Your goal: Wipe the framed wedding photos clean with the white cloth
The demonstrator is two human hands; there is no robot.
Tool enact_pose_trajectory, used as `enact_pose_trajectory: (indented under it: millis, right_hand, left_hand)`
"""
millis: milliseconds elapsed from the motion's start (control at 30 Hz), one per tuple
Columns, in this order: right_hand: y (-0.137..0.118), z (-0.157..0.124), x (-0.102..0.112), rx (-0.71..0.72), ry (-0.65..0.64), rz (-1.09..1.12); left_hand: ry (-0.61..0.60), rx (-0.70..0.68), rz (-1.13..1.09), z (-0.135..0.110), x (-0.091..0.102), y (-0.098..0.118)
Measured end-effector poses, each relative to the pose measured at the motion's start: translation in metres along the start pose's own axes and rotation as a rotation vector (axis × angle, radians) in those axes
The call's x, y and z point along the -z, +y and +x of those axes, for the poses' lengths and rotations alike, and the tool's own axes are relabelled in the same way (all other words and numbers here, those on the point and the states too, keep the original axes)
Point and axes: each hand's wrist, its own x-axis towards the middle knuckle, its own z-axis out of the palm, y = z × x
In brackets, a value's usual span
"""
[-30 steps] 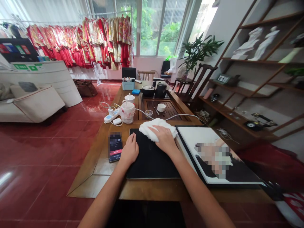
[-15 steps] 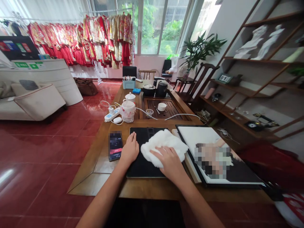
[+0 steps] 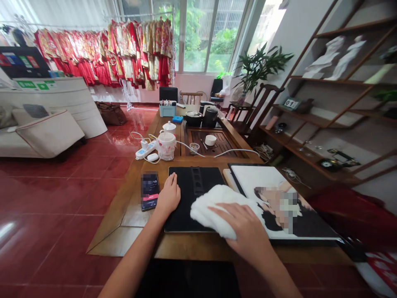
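A flat black panel lies on the wooden table in front of me, with a dark strip with holes on its upper part. Along the panel's left edge rests my left hand, fingers stretched out and close together; its thumb is hidden. My right hand is closed over a bunched white cloth. That cloth covers the panel's lower right part and reaches over the near left side of a framed picture. Left of my left hand lies a phone with its screen lit.
Beyond the panel stand a pink-white container, a power strip and a lidded white cup. A white cable crosses the tea tray, which holds a small white bowl. Shelves rise on the right.
My right hand has moved the white cloth right and toward me, uncovering more of the panel and the strip with holes. My left hand stays on the panel's left edge.
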Motion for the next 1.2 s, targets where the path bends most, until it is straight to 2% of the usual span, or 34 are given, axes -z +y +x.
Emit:
enact_pose_trajectory:
  millis: [100,200,267,333,433,567,733,967,1100,1200]
  right_hand:
    - [0.009,0.032,0.005,-0.055,0.142,-0.053]
    - [0.019,0.069,-0.005,-0.106,0.235,-0.126]
    - [0.026,0.090,-0.019,-0.108,0.214,-0.159]
    - [0.031,0.105,-0.036,-0.099,0.133,-0.195]
    - [0.034,0.111,-0.057,-0.025,0.011,-0.219]
    - [0.028,0.100,-0.066,0.015,-0.043,-0.216]
    - [0.014,0.073,-0.058,0.012,-0.075,-0.214]
    - [-0.013,0.020,-0.048,0.000,-0.077,-0.219]
    - [-0.020,-0.002,-0.035,0.008,-0.067,-0.141]
    - [-0.016,-0.007,-0.017,0.026,-0.077,-0.058]
  left_hand:
    - [-0.019,0.001,0.006,0.000,0.001,0.000]
    - [-0.016,0.000,0.004,0.000,0.001,0.000]
    - [-0.007,-0.009,0.002,0.000,0.000,-0.001]
    - [0.000,-0.019,0.002,0.000,0.000,-0.001]
    - [0.011,-0.021,0.006,0.000,0.000,-0.001]
    - [0.005,-0.014,0.007,-0.001,0.001,0.000]
    - [-0.016,0.007,0.021,-0.001,0.001,0.001]
    - [-0.005,0.007,0.019,0.000,0.000,0.001]
    - [-0.005,0.005,0.007,0.000,0.001,0.001]
    - [-0.009,0.006,0.005,0.000,0.002,0.001]
